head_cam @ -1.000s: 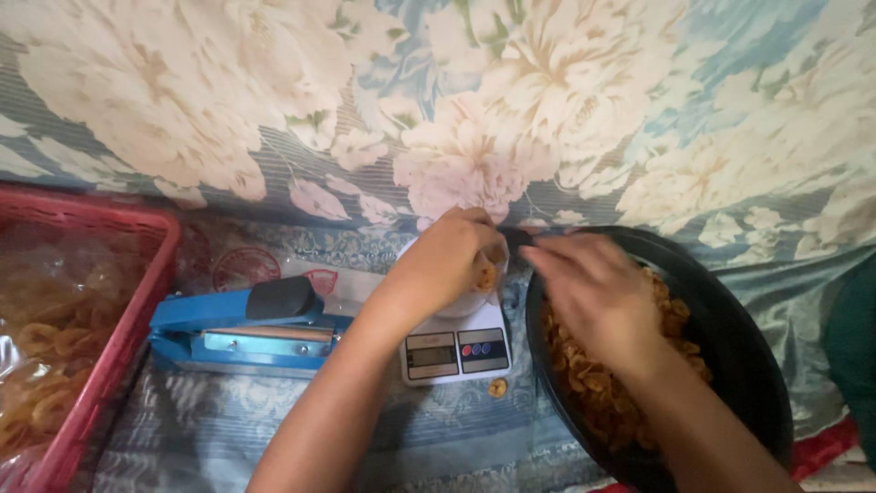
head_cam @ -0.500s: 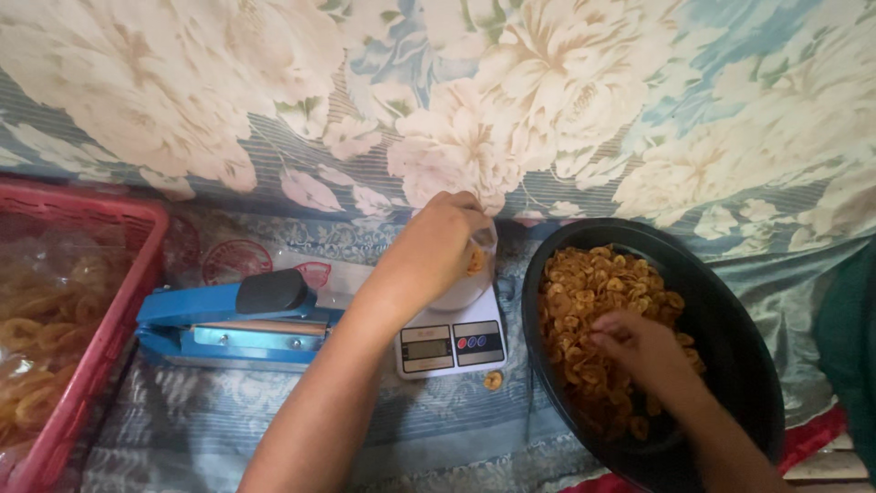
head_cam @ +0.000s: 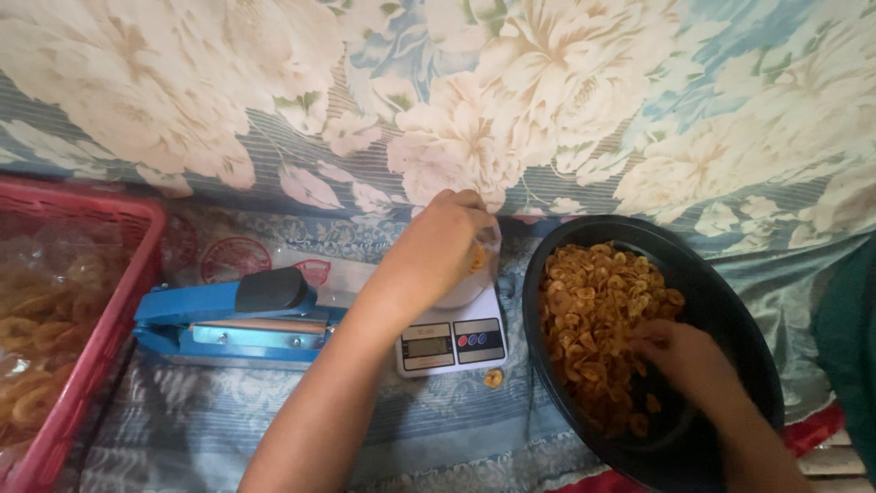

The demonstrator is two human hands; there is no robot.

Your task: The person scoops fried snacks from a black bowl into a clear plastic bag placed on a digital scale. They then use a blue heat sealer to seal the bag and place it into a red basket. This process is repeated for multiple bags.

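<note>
The person's left hand (head_cam: 438, 246) is over a small white digital scale (head_cam: 452, 340), which stands on the patterned cloth between a blue sealing machine (head_cam: 228, 319) and a big black bowl (head_cam: 721, 310). The fingers of this hand are curled together around the top of a clear plastic bag (head_cam: 470, 274) that stands on the plate of the scale, and some yellow pieces show through the bag. How tight the grip is I cannot tell, because the back of the hand hides the fingertips.

The right hand (head_cam: 684, 361) is down inside the black bowl, in the heap of fried yellow chips (head_cam: 598, 319). Its fingers are bent and pressed into the chips; if they pinch some pieces I cannot say, since the tips are buried.

One single chip (head_cam: 494, 377) lies on the cloth just beside the front right corner of the scale, between the scale and the bowl.

At the far left stands a red plastic basket (head_cam: 109, 310) with clear bags of ring-shaped snacks (head_cam: 36, 319). Behind everything hangs a flowered cloth (head_cam: 438, 100) in cream and blue.
</note>
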